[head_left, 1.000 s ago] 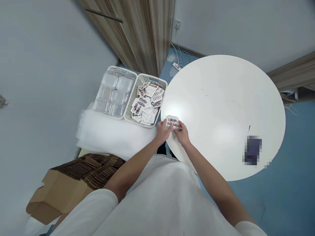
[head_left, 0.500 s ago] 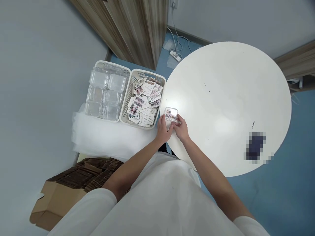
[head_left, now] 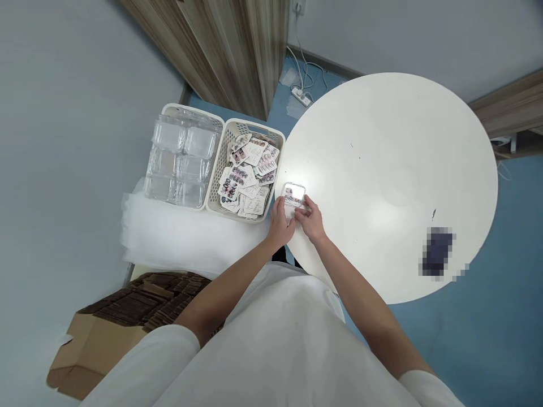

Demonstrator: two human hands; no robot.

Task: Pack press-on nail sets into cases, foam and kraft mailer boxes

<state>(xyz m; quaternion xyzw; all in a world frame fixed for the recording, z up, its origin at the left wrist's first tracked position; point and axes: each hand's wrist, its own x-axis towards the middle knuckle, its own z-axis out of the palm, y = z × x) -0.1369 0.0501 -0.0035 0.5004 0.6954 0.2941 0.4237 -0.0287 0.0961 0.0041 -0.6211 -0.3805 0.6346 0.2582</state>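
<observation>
A small clear plastic box (head_left: 293,194) with a patterned card of press-on nails inside is at the left edge of the round white table (head_left: 403,141). My left hand (head_left: 280,224) grips its near left corner, fingers along the side. My right hand (head_left: 311,219) holds the near right corner, its thumb toward the front edge. Glare on the lid hides part of the contents. Just left of my hands, a white basket (head_left: 214,186) is filled with loose nail cards (head_left: 254,175), some pattern side up and others showing printed text.
Another white basket (head_left: 163,108) holds stacked clear plastic boxes (head_left: 180,158). White foam sheets (head_left: 190,232) lie below the baskets. An open carton (head_left: 102,339) contains folded brown cardboard (head_left: 139,299). A pixelated dark object (head_left: 438,253) rests on the table's right. A power strip (head_left: 301,96) lies on the floor.
Both hands stay at the clear box, with only slight finger movement. The glare on its lid has shifted and the whole view has moved slightly.
</observation>
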